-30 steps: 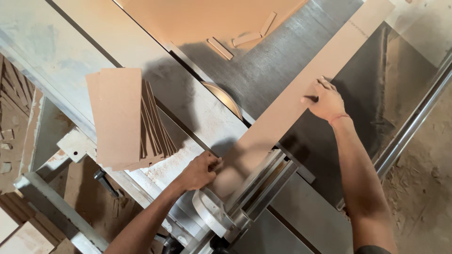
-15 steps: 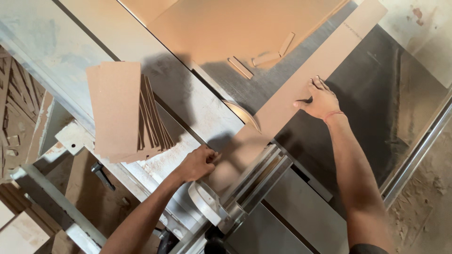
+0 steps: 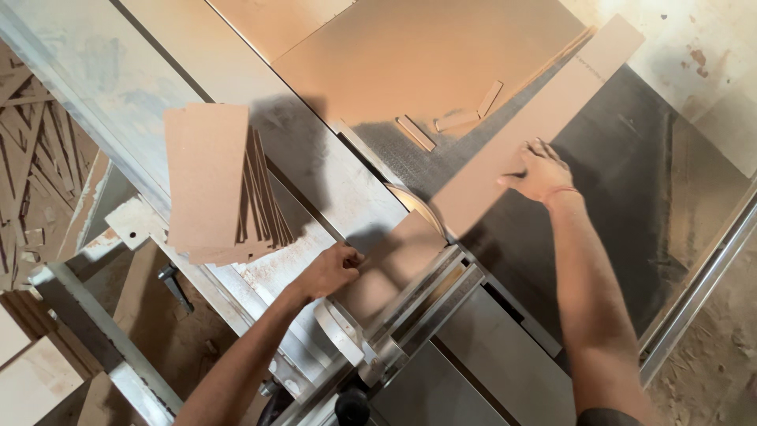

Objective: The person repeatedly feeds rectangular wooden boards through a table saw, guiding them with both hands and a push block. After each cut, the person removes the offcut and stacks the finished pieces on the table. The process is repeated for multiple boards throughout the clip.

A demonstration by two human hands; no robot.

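Under right fingers (image 3: 544,158): board strip (image 3: 544,118) (flat).

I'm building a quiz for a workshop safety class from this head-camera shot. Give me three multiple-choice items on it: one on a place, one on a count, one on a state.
1. Where does the right hand rest?
A. flat on the long board strip
B. on the stack of cut boards
C. on the floor

2. How many small offcuts lie on the saw table beyond the blade?
A. none
B. three
C. nine

3. How is the left hand?
A. open, palm up
B. hanging free
C. closed on the cut piece

Key: 1 A, palm lies on the strip; 2 B, three short pieces show; 3 C, fingers curl at its edge.
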